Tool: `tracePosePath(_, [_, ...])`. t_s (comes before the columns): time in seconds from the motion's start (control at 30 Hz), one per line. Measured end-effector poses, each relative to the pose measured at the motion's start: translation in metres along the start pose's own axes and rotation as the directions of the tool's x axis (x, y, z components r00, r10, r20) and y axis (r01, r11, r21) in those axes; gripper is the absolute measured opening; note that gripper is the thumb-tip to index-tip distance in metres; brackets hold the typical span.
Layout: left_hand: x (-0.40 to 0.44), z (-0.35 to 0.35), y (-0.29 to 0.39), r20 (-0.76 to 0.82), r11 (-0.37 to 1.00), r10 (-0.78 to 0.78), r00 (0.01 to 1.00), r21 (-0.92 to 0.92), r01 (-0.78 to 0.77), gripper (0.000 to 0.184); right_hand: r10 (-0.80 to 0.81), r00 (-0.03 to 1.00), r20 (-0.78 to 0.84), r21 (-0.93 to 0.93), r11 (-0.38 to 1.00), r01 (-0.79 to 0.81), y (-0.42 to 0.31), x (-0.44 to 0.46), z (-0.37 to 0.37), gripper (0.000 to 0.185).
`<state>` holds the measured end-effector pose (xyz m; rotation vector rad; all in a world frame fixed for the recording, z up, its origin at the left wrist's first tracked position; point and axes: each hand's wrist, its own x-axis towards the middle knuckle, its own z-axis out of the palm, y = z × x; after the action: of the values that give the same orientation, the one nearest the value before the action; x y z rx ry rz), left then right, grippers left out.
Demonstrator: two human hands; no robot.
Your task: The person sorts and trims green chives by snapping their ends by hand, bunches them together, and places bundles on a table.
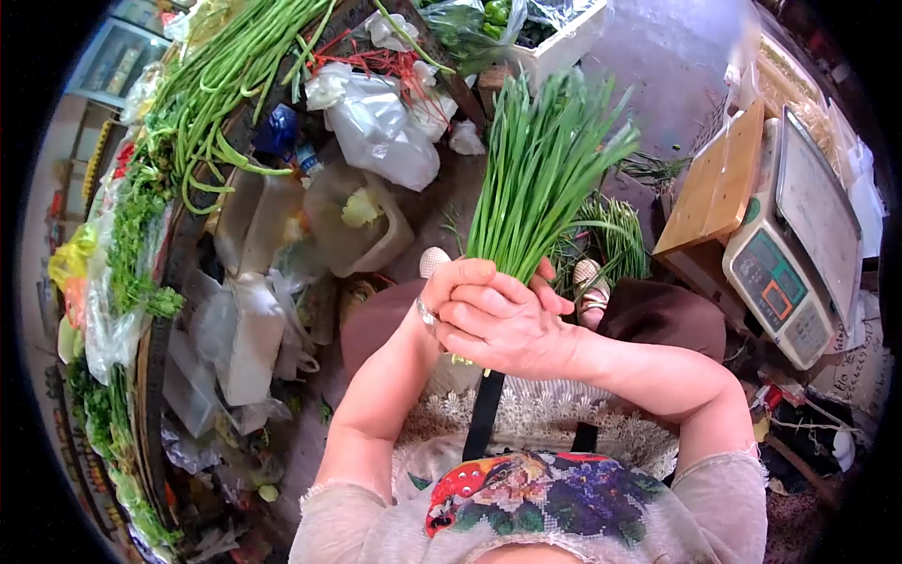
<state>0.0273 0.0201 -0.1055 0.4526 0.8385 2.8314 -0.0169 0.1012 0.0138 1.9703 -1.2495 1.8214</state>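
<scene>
One bundle of long, flat, bright green leaves [550, 174] is in the person's two hands, in front of the lap. The leaves are slender and smooth, packed tight at the grip and fanning out toward the far end, leaning right. The fingers of the left hand [458, 277] and the right hand [507, 329] close together around its near end; one silvery band [427, 312] circles the left wrist. A second heap of thin green stalks [615, 235] lies on the floor beside one of two light, patterned shoes [592, 287]. Right stands one grey weighing scale with a flat metal pan [794, 244]; far, one white foam box [564, 42]; far left, a pile of long green beans [221, 85].
</scene>
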Motion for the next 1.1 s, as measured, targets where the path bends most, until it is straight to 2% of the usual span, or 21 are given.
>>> tracePosePath(0.03, [0.002, 0.003, 0.003, 0.054, 1.0, 0.027, 0.998, 0.003, -0.027, 0.075, 0.058, 0.99, 0.126, -0.045, 0.998, -0.052, -0.001, -0.003, -0.006, 0.039])
tracePosePath(0.1, [-0.001, 0.033, 0.013, -0.076, 0.981, 0.124, 0.989, 0.162, -0.111, 0.06, 0.188, 0.913, 0.361, -0.152, 0.978, -0.142, -0.007, -0.014, -0.018, 0.044])
tracePosePath(0.13, [0.009, 0.063, 0.043, -0.22, 0.992, -0.066, 0.973, 0.095, 0.089, 0.05, 0.169, 0.857, 0.488, -0.158, 0.982, -0.103, -0.014, -0.023, -0.031, 0.046])
tracePosePath(0.17, [0.02, 0.094, 0.073, -0.351, 0.965, -0.254, 0.901, -0.023, 0.262, 0.041, 0.193, 0.849, 0.492, -0.169, 0.978, -0.124, -0.026, -0.024, -0.041, 0.05])
tracePosePath(0.2, [0.021, 0.098, 0.077, -0.352, 0.965, -0.251, 0.902, -0.02, 0.261, 0.041, 0.241, 0.835, 0.494, -0.21, 0.965, -0.155, -0.026, -0.021, -0.045, 0.053])
tracePosePath(0.23, [0.022, 0.101, 0.08, -0.419, 0.941, -0.266, 0.868, 0.083, 0.329, 0.048, 0.257, 0.813, 0.522, -0.197, 0.964, -0.179, -0.029, -0.019, -0.046, 0.058])
tracePosePath(0.27, [0.022, 0.102, 0.082, -0.485, 0.899, -0.273, 0.831, 0.177, 0.399, 0.055, 0.259, 0.821, 0.508, -0.18, 0.965, -0.193, -0.03, -0.016, -0.047, 0.057])
tracePosePath(0.3, [0.021, 0.094, 0.084, -0.491, 0.932, -0.296, 0.819, 0.039, 0.36, 0.047, 0.261, 0.829, 0.494, -0.162, 0.965, -0.207, -0.031, -0.013, -0.048, 0.056])
tracePosePath(0.33, [0.02, 0.09, 0.087, -0.491, 0.931, -0.297, 0.819, 0.04, 0.362, 0.047, 0.268, 0.843, 0.467, -0.129, 0.963, -0.235, -0.031, -0.012, -0.049, 0.055])
tracePosePath(0.4, [0.021, 0.086, 0.091, -0.564, 0.894, -0.258, 0.784, 0.169, 0.415, 0.044, 0.26, 0.861, 0.437, -0.122, 0.966, -0.23, -0.028, -0.01, -0.05, 0.05])
tracePosePath(0.43, [0.023, 0.088, 0.091, -0.61, 0.923, -0.181, 0.772, 0.167, 0.348, 0.04, 0.252, 0.877, 0.408, -0.113, 0.968, -0.226, -0.026, -0.009, -0.051, 0.045])
tracePosePath(0.47, [0.022, 0.087, 0.092, -0.609, 0.922, -0.181, 0.772, 0.168, 0.348, 0.04, 0.252, 0.878, 0.407, -0.114, 0.968, -0.225, -0.023, -0.01, -0.05, 0.045])
tracePosePath(0.53, [0.016, 0.079, 0.093, -0.704, 0.892, -0.05, 0.708, 0.288, 0.349, 0.037, 0.248, 0.904, 0.347, -0.13, 0.968, -0.215, -0.015, -0.011, -0.048, 0.038])
tracePosePath(0.57, [0.014, 0.073, 0.092, -0.676, 0.867, -0.022, 0.737, 0.354, 0.35, 0.038, 0.277, 0.892, 0.356, -0.108, 0.961, -0.255, -0.012, -0.011, -0.055, 0.028])
tracePosePath(0.6, [0.015, 0.074, 0.09, -0.675, 0.866, -0.025, 0.737, 0.353, 0.353, 0.038, 0.23, 0.94, 0.252, -0.123, 0.971, -0.205, -0.009, -0.004, -0.064, 0.022])
tracePosePath(0.67, [0.018, 0.075, 0.084, -0.608, 0.871, 0.108, 0.787, 0.439, 0.22, 0.038, 0.277, 0.948, 0.156, -0.208, 0.947, -0.243, -0.002, 0.007, -0.083, 0.016])
tracePosePath(0.73, [0.026, 0.09, 0.088, -0.676, 0.888, -0.031, 0.736, 0.32, 0.332, 0.031, 0.305, 0.952, 0.017, -0.281, 0.915, -0.288, 0.01, 0.014, -0.1, 0.011])
tracePosePath(0.8, [0.025, 0.083, 0.086, -0.684, 0.855, -0.058, 0.727, 0.342, 0.389, 0.028, 0.406, 0.9, -0.158, -0.284, 0.855, -0.435, 0.019, 0.019, -0.117, 0.008])
tracePosePath(0.87, [0.028, 0.082, 0.084, -0.681, 0.856, -0.061, 0.73, 0.341, 0.389, 0.027, 0.463, 0.854, -0.237, -0.29, 0.806, -0.517, 0.03, 0.018, -0.138, 0.009])
tracePosePath(0.93, [0.029, 0.081, 0.081, -0.678, 0.858, -0.063, 0.733, 0.338, 0.387, 0.026, 0.5, 0.782, -0.372, -0.201, 0.779, -0.594, 0.04, 0.015, -0.15, 0.009])
tracePosePath(1.1, [0.03, 0.076, 0.077, -0.637, 0.847, -0.091, 0.765, 0.354, 0.396, 0.027, 0.645, 0.653, -0.397, -0.065, 0.69, -0.721, 0.05, 0.009, -0.162, 0.014])
